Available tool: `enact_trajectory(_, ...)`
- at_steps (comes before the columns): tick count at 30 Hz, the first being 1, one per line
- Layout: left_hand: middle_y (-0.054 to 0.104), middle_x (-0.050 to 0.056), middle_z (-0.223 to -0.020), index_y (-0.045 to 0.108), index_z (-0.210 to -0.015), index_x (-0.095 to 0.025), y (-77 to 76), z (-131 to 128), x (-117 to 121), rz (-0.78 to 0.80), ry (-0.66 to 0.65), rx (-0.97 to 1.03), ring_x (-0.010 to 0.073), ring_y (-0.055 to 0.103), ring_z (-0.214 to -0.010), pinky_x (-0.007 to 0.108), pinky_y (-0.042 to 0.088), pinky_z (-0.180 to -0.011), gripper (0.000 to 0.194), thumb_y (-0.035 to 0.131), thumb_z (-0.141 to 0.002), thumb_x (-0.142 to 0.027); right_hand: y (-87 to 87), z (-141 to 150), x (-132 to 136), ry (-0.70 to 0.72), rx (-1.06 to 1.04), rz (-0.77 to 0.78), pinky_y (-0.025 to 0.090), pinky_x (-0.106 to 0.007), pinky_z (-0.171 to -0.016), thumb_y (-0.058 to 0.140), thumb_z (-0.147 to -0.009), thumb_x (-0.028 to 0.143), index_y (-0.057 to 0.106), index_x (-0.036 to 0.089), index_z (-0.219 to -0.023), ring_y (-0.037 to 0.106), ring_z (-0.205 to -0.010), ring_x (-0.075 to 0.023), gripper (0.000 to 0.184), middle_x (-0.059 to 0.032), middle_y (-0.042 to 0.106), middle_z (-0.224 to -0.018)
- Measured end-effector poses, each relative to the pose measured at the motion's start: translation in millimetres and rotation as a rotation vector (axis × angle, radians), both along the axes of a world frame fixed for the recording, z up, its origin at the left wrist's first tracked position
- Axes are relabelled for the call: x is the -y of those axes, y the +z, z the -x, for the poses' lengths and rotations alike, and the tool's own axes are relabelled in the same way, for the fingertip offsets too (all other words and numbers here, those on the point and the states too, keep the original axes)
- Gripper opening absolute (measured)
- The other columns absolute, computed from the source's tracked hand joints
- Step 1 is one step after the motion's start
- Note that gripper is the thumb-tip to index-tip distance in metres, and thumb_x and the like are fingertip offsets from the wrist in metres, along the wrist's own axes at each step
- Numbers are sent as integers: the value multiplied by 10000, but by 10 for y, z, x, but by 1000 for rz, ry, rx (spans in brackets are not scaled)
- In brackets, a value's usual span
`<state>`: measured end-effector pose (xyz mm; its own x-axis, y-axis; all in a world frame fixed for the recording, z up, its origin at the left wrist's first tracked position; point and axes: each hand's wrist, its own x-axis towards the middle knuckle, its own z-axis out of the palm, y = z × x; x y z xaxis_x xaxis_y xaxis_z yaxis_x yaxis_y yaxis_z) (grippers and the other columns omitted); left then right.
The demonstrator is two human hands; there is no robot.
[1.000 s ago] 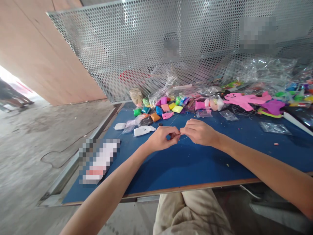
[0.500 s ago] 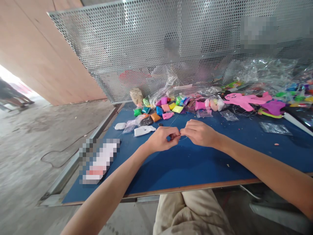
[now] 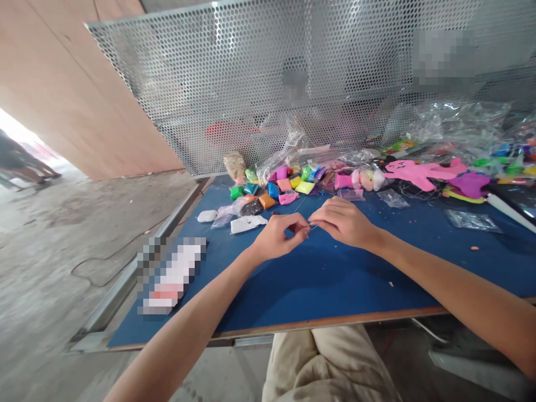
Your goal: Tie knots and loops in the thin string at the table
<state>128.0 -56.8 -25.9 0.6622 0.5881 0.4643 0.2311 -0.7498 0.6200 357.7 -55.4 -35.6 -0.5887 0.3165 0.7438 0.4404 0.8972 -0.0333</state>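
Over the blue tabletop, my left hand and my right hand meet fingertip to fingertip. Between them runs a thin wire-like strand, pinched at my left thumb and forefinger. My right fingers are pressed together on the same strand, close to the left fingertips. Whether it is wire or thread is too fine to tell. Just left of my left hand lies a white packet. Colourful packets of soft clay, among them a yellow packet and an orange packet, are behind my hands.
A perforated metal panel rises along the table's back. A pink figure-shaped piece, a purple piece and clear plastic bags crowd the back right. A flat clear bag lies at right, a white case at left.
My right hand has lifted slightly and its fingers have shifted on the strand. My left fingers have opened out a little but still pinch it. The view has barely moved.
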Motion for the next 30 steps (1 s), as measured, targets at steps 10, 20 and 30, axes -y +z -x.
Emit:
enact_trajectory(10, 716, 67, -841, 654, -938, -134, -9, 2, -2, 311, -82, -31, 109, 628, -659, 219, 521, -643, 276, 536, -968, -381, 5, -26, -20, -22, 44, -82, 425, -333, -761, 573, -959, 162, 635, 199, -1013, 598, -820, -173, 90, -32, 720, -903)
enact_trajectory(20, 738, 70, -833, 756, -979, -146, -22, -16, -2, 264, -47, -76, 124, 636, -661, 213, 502, -626, 332, 567, -950, -416, 4, -39, -21, -51, 89, -171, 397, -330, -774, 573, -962, 172, 647, 216, -1008, 594, -849, -166, 98, -12, 741, -928)
enact_trajectory(30, 738, 41, -837, 769, -977, -193, -94, -2, -37, -1, 37, -130, 105, 623, -658, 204, 473, -649, 267, 558, -964, -357, -18, -52, -38, -144, 190, -236, 335, -355, -833, 571, -952, 156, 664, 232, -997, 558, -876, -164, 129, 26, 753, -905)
